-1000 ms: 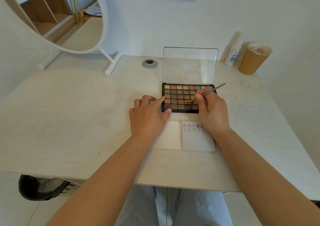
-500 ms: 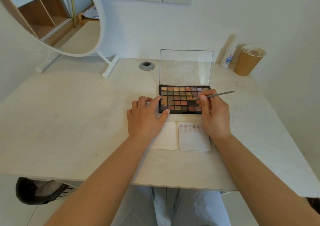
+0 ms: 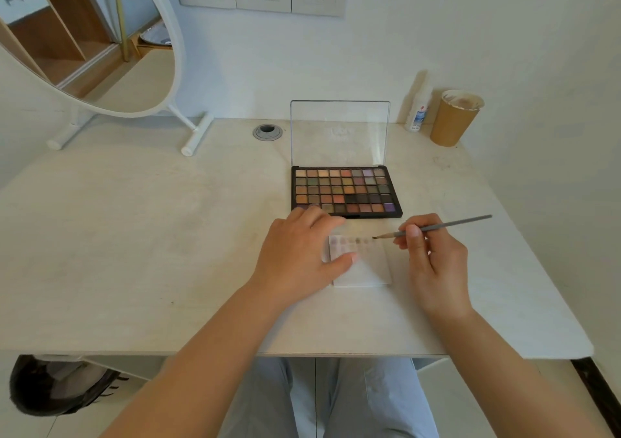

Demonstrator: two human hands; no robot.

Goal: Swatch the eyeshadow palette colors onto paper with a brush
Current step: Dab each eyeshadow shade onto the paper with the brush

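Right hand (image 3: 433, 263) has left the eyeshadow palette (image 3: 346, 190) and brought the brush (image 3: 433, 226), pinched in its fingertips, to the paper (image 3: 369, 266), tip at the swatch row's end. Left hand (image 3: 299, 256), fingers loosely spread, presses the paper to keep it from sliding.

A single head-worn camera looks forward and down, close over the desk (image 3: 134, 236).

Left hand (image 3: 302, 256) lies flat, fingers straight; right hand (image 3: 433, 256) pinches.
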